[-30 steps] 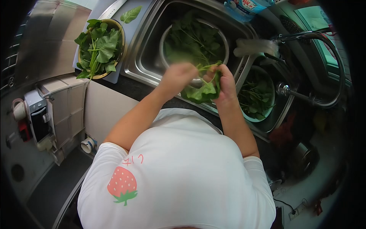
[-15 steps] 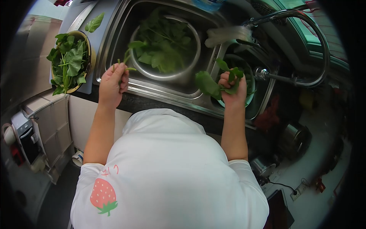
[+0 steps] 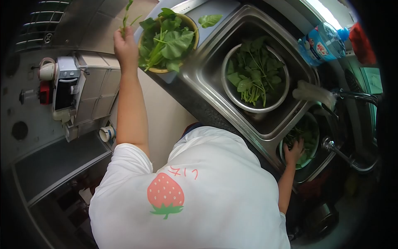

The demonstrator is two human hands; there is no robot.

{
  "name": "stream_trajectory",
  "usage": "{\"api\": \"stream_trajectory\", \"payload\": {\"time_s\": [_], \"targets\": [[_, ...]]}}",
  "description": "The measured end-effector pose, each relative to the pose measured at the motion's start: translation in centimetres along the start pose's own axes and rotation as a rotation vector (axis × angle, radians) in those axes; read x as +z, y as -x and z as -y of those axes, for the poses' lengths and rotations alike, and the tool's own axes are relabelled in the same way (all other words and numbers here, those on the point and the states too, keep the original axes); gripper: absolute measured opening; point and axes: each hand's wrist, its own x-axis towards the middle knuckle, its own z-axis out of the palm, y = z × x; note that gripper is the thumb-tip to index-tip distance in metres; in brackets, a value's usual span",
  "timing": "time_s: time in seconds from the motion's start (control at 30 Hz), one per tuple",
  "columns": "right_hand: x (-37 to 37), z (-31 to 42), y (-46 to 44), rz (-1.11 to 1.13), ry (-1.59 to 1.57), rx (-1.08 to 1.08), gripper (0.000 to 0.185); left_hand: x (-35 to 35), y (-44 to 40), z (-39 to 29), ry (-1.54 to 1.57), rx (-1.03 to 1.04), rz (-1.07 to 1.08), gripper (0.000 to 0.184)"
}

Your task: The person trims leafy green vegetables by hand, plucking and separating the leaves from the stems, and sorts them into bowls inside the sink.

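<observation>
My left hand (image 3: 126, 49) is closed around a few thin green stems (image 3: 126, 17), raised at the left side of a yellow-rimmed bowl (image 3: 196, 35). That bowl is heaped with leafy greens (image 3: 176, 45). My right hand (image 3: 294, 152) reaches into a pale green basin (image 3: 317, 139) in the smaller sink, its fingers spread over loose leaves (image 3: 307, 154). Nothing shows gripped in it. A round metal bowl (image 3: 225, 79) in the larger sink holds more leafy greens (image 3: 258, 76), their cut stems pointing toward me.
A single leaf (image 3: 210, 20) lies on the grey board (image 3: 224, 9) beside a knife blade (image 3: 186, 6). The chrome faucet (image 3: 358, 96) arches over the small sink. A blue-labelled plastic bottle (image 3: 321, 45) stands behind the large sink (image 3: 199, 81).
My view has turned left. My left hand has carried the stems over to the left of the yellow-rimmed bowl. My right hand has lowered into the basin and let go of its leaves.
</observation>
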Motion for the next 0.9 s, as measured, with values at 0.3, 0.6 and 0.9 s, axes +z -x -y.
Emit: {"api": "stream_trajectory", "payload": {"time_s": [0.3,0.6,0.9], "targets": [[-8.9,3.4,-1.1,-0.456,-0.128,-0.201,0.037,4.6,3.5,2.8,-0.671,0.234,0.369,0.047],[-13.0,11.9,-2.9,-0.5,-0.431,-0.349,0.021,2.4,3.7,-4.7,-0.646,0.623,0.63,0.037],[-12.5,14.4,-3.0,-0.431,-0.58,-0.428,0.015,0.1,1.9,-4.8,0.867,-0.484,0.429,0.02]]}}
